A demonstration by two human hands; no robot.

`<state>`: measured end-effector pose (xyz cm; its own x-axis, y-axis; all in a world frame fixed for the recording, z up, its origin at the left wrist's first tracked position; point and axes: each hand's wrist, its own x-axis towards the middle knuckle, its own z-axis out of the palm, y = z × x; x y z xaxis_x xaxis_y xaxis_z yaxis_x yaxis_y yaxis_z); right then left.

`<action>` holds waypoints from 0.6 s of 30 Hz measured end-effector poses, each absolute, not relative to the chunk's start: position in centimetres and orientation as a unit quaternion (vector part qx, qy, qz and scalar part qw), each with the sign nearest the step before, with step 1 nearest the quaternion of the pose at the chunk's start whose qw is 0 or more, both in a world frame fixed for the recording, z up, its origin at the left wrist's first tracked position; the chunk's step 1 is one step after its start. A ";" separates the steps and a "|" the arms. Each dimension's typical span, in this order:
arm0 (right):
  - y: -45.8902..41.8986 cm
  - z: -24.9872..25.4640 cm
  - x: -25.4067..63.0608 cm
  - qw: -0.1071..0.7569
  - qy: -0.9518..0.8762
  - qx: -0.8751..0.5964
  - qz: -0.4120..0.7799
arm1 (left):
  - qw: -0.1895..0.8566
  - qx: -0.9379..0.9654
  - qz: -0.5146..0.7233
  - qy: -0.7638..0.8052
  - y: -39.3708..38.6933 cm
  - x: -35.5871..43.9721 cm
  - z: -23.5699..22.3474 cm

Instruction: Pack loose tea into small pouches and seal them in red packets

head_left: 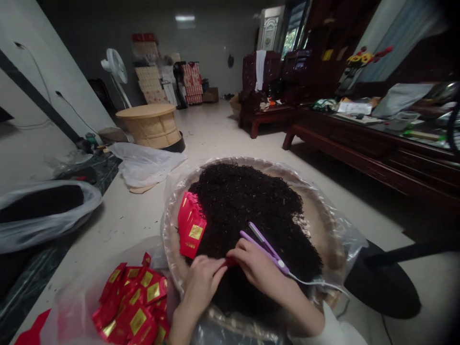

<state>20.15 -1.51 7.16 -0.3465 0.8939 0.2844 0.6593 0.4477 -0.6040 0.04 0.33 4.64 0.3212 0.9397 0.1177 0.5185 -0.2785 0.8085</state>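
My left hand [204, 278] and my right hand [256, 266] come together over a round basket [325, 211] lined with clear plastic. Both pinch a small red packet [230, 262], mostly covered by fingers. Dark, dry leaves that look like loose tea [247, 196] are heaped in the basket. A purple hair straightener [270, 249], slightly parted at its tip, lies on the leaves beside my right hand, its white cord running right. Overlapping flat red packets [189, 223] with gold labels rest at the basket's left side. Lower left, a plastic bag [77, 294] holds several plump red packets [134, 306].
A plastic-lined container of dark leaves [41, 201] stands at left. Behind it are a crumpled plastic bag [143, 163] and a round wooden stool-like stand [148, 122]. A low dark wooden table [345, 143] runs along the right. A black round base [386, 282] sits near the basket's right.
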 end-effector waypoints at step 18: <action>-1.6 3.5 19.2 0.437 -0.748 -0.497 -0.047 | 0.519 0.570 0.364 0.523 -1.3 2.8 2.8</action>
<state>19.25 -1.64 3.54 -0.1241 0.7022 0.7010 0.7842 0.5023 -0.3643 2.78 -1.33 2.76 0.1878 0.9739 -0.1277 0.2174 0.0856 0.9723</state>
